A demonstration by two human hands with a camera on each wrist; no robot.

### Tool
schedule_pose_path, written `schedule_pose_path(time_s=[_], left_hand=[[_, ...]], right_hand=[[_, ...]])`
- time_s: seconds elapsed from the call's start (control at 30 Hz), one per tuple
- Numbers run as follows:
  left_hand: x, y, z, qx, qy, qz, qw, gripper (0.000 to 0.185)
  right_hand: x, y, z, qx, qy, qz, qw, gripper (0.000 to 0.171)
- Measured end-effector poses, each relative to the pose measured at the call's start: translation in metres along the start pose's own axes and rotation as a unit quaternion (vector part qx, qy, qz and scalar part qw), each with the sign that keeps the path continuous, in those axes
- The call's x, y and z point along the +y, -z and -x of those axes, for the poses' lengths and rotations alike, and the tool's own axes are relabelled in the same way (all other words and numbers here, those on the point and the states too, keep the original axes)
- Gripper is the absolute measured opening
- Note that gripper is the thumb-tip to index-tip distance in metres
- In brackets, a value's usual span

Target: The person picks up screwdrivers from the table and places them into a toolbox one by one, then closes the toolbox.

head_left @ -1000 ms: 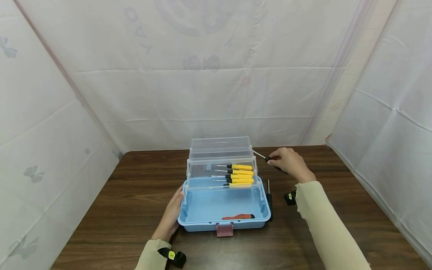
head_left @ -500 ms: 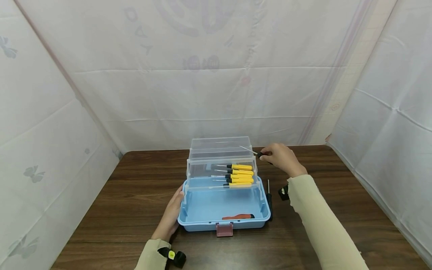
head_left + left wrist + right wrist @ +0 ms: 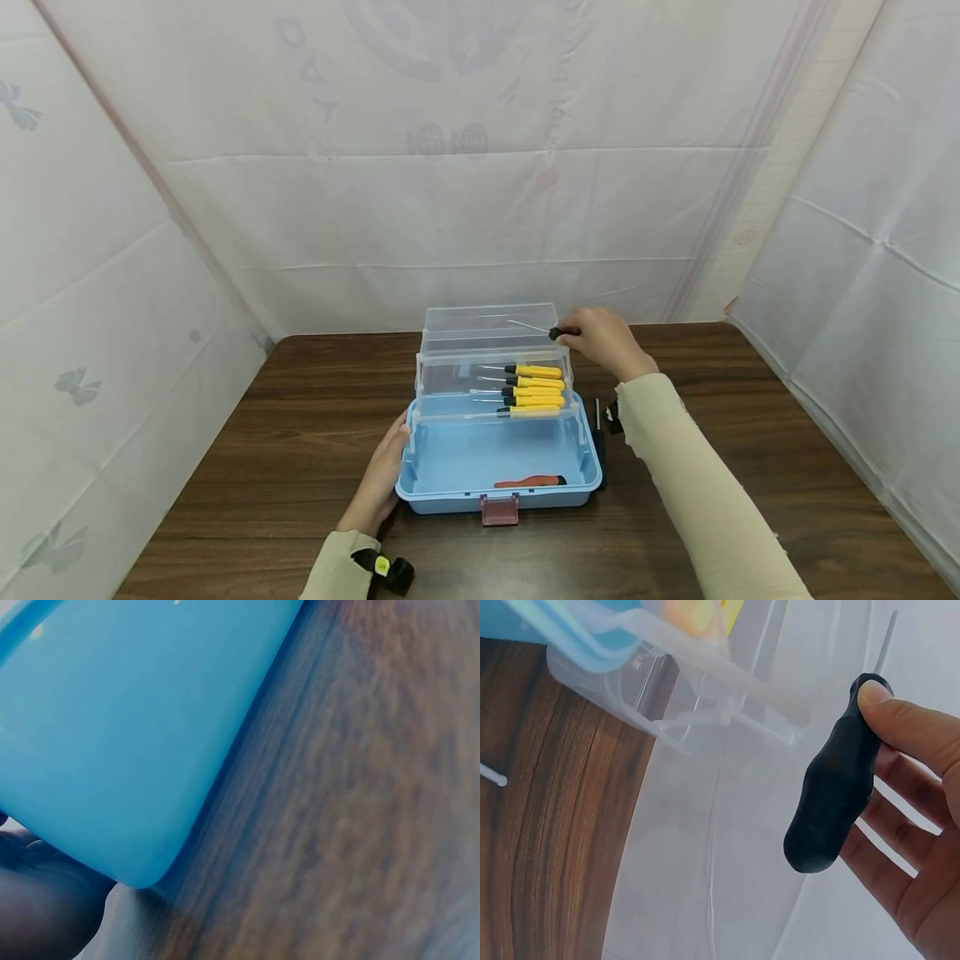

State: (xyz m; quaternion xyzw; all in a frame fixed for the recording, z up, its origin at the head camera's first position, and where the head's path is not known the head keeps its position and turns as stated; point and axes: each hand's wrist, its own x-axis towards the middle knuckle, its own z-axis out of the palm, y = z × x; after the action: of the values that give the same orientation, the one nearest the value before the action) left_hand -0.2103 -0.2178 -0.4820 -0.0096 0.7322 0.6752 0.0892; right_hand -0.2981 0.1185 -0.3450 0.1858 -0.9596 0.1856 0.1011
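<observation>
The black-handled screwdriver point(image 3: 838, 801) sits in the right hand point(image 3: 602, 341), thumb tip pressed near the shaft end of the handle and fingers cupped behind it, a light pinch rather than a full fist. Its thin shaft points left over the clear upper tray point(image 3: 491, 319) at the far end of the open toolbox point(image 3: 495, 492). Just below, the clear middle tray point(image 3: 450, 379) holds 5 yellow-handled screwdrivers point(image 3: 534, 390) lying side by side, tips to the left. The left hand point(image 3: 384, 479) rests with straight fingers flat against the near-left wall of the blue base, steadying it. An orange-handled tool point(image 3: 529, 482) lies in the blue bottom compartment, and another dark screwdriver point(image 3: 597, 437) lies on the wooden table point(image 3: 262, 467) just right of the box. To do this well, the shaft should stay level and parallel to the tray's long side, and the left hand should brace the box against tipping.
</observation>
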Motion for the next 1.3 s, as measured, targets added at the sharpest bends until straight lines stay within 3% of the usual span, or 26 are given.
schedule_pose_path(time_s=[0.8, 1.3], left_hand=[[-0.001, 0.0, 0.0, 0.009, 0.008, -0.011, 0.9999, 0.059], [-0.002, 0.002, 0.001, 0.007, 0.006, -0.012, 0.9999, 0.058]], right_hand=[[-0.016, -0.007, -0.027, -0.033, 0.031, -0.029, 0.999, 0.025], [-0.03, -0.02, -0.042, -0.053, 0.018, -0.032, 0.998, 0.023]])
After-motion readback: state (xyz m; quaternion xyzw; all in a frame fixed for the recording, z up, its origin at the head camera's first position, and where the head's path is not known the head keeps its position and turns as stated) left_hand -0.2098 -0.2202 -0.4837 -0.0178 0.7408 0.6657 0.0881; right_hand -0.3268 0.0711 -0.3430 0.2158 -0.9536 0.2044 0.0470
